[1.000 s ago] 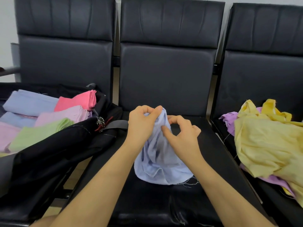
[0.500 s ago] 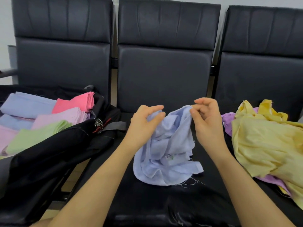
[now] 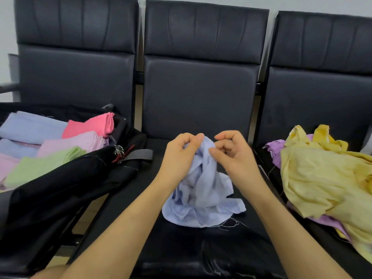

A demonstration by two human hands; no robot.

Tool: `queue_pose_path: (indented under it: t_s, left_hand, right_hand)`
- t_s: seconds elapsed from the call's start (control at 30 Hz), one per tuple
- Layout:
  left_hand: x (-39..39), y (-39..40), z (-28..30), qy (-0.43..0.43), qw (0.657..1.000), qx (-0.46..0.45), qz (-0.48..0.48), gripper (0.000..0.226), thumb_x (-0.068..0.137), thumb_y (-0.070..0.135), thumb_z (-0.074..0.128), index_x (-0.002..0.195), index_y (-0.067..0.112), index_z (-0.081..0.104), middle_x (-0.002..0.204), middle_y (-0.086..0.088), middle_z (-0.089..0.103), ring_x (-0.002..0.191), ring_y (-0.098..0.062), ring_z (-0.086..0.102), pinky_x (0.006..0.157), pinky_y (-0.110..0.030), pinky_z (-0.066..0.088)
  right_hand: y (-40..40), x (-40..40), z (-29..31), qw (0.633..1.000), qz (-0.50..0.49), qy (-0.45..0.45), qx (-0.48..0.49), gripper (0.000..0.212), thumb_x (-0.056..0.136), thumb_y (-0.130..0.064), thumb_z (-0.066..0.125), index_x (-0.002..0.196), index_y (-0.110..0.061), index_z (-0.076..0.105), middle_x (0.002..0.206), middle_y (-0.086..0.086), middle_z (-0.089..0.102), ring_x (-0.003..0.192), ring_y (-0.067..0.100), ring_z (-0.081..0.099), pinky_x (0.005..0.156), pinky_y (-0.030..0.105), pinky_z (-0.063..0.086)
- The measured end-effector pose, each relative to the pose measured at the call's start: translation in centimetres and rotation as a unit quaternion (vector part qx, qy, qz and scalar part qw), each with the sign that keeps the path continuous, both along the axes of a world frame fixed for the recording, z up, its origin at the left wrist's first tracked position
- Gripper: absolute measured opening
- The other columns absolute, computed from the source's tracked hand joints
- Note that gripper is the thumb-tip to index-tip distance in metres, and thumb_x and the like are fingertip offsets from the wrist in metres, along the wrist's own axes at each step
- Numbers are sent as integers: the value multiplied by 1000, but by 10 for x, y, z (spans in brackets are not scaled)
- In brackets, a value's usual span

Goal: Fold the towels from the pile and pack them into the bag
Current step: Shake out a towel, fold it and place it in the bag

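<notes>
On the middle chair seat (image 3: 201, 248), the left hand (image 3: 179, 158) pinches the top of the crumpled light-blue towel (image 3: 201, 194), thumb and fingers curled round the cloth, while the right hand (image 3: 231, 156) has its grip curled at the same bunched top, thumb against the fabric. The towel's lower part rests on the seat. At 9 o'clock the open black bag (image 3: 60, 188) holds folded towels (image 3: 60, 146); at 3 o'clock lies the unfolded pile (image 3: 322, 178) of yellow and purple cloths.
</notes>
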State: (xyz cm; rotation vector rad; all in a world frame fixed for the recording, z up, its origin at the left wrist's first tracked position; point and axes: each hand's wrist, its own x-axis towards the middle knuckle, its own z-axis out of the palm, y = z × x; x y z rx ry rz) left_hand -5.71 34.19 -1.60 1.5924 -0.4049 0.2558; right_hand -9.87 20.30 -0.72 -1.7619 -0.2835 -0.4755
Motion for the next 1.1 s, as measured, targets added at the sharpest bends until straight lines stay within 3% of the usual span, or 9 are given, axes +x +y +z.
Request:
queue_pose_path:
  t_s: [0.13, 0.33, 0.5, 0.6, 0.7, 0.83, 0.93, 1.0, 1.1]
  left_hand:
    - [7, 5, 5, 12, 998, 4, 53, 40, 94, 28, 58, 56, 16, 52, 46, 13, 51, 47, 2, 48, 53, -10, 42]
    - [14, 19, 4, 10, 994, 7, 112, 46, 91, 26, 62, 51, 9, 48, 42, 9, 42, 44, -4, 41, 51, -16, 42]
    - [16, 23, 5, 0, 992, -4, 123, 50, 90, 26, 63, 63, -13, 50, 49, -5, 39, 47, -9, 37, 48, -15, 37]
    - [19, 27, 3, 7, 992, -6, 128, 52, 91, 29, 63, 67, -15, 50, 55, -11, 39, 52, -16, 37, 53, -23, 40]
    - [23, 31, 0, 21, 991, -2, 130, 46, 89, 27, 65, 59, -5, 50, 48, -3, 38, 50, -14, 37, 56, -25, 41]
    - [22, 39, 6, 30, 996, -8, 86, 7, 87, 13, 66, 90, 17, 71, 86, 6, 66, 81, -3, 60, 77, -14, 46]
    - [26, 53, 9, 2, 993, 42, 106, 30, 89, 8, 61, 117, 16, 66, 112, 8, 65, 106, -4, 58, 90, -18, 46]
    - [26, 58, 9, -12, 990, 62, 128, 34, 90, 5, 57, 122, 15, 63, 115, 5, 64, 108, -9, 58, 94, -24, 46]
    - [26, 63, 8, -33, 981, 92, 169, 30, 92, 10, 53, 121, 16, 57, 108, 3, 64, 98, -11, 60, 80, -18, 45]
  right_hand:
    - [17, 2, -13, 994, -79, 28, -69, 30, 83, -10, 70, 97, -27, 49, 81, -5, 60, 69, 0, 57, 67, 18, 48]
    - [34, 4, -20, 980, -139, 84, -115, 35, 73, -44, 77, 83, -21, 52, 72, -10, 55, 68, 5, 51, 92, 40, 44]
    - [38, 9, -24, 984, -126, 89, -93, 22, 78, -29, 76, 77, -14, 61, 70, -3, 62, 68, 11, 58, 86, 45, 50]
    - [31, 10, -19, 989, -103, 102, -21, 16, 80, -19, 76, 77, -10, 63, 69, 1, 62, 67, 12, 58, 68, 29, 51]
    - [19, 9, -13, 989, -78, 118, 43, 12, 82, -15, 73, 77, -12, 63, 65, 5, 59, 62, 10, 53, 60, 22, 44]
    - [-2, 11, -3, 989, -114, 83, 48, 9, 85, -12, 69, 78, -14, 65, 74, 17, 64, 69, 19, 58, 66, 34, 48]
    - [-19, 11, 6, 984, -159, 42, 69, 5, 87, -10, 66, 88, -16, 65, 86, 2, 69, 73, 7, 62, 67, 22, 48]
    - [-29, 10, 9, 978, -202, 2, 52, 18, 89, -13, 65, 106, -13, 57, 76, -15, 67, 68, -7, 60, 63, 10, 46]
    - [-39, 6, 12, 972, -232, -34, 21, 26, 90, -12, 64, 111, -5, 49, 67, -25, 63, 64, -8, 59, 69, 16, 46]
